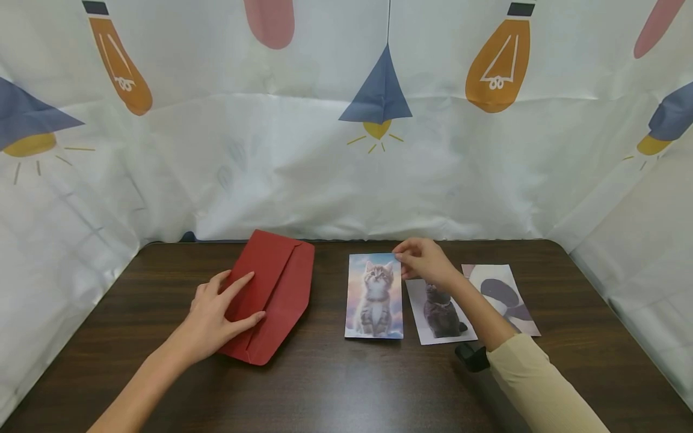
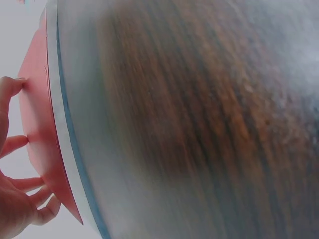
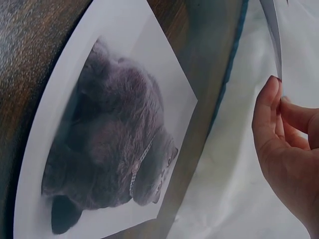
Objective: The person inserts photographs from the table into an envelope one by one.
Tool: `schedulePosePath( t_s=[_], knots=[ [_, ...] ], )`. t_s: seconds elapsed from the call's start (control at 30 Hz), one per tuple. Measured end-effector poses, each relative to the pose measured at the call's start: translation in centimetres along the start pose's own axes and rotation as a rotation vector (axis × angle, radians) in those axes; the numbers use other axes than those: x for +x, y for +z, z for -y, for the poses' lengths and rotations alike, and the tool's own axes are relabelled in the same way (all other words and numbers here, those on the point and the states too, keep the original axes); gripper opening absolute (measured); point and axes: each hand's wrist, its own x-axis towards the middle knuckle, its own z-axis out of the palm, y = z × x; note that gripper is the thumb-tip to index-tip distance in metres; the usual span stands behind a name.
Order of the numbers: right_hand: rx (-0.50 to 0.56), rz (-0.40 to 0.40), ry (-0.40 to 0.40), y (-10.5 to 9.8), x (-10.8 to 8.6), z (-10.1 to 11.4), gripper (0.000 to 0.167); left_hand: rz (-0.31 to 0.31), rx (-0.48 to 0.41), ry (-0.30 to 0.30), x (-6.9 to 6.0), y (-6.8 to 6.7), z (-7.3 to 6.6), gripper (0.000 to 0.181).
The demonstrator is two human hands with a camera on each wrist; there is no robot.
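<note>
My left hand [image 1: 213,316] holds a red envelope [image 1: 273,288] by its left side. Thumb and index finger lie across its front; other fingers are at its edge, partly hidden. The envelope's flap points right, and in the left wrist view the red paper [image 2: 42,114] stands beside the fingertips. Between thumb and fingers, my right hand [image 1: 428,261] pinches the top right corner of a kitten photo card [image 1: 375,300]. Only that card's thin edge [image 3: 274,40] shows in the right wrist view. Beneath the right wrist lies a dark grey cat photo [image 1: 444,313], partly covered.
Another photo [image 1: 503,294] with a dark rounded shape lies farther right, partly behind the right forearm. The dark wooden table [image 1: 325,391] ends at the back against a white printed cloth [image 1: 303,174]. A black device [image 1: 472,357] is at the right wrist.
</note>
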Motion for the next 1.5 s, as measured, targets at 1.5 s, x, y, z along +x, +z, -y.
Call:
schedulePosePath(
  t_s=[1.5],
  knots=[
    [0.073, 0.013, -0.014, 0.5, -0.2, 1.8, 0.027, -0.005, -0.035, -0.003, 3.0, 1.5, -4.2, 0.079]
  ],
)
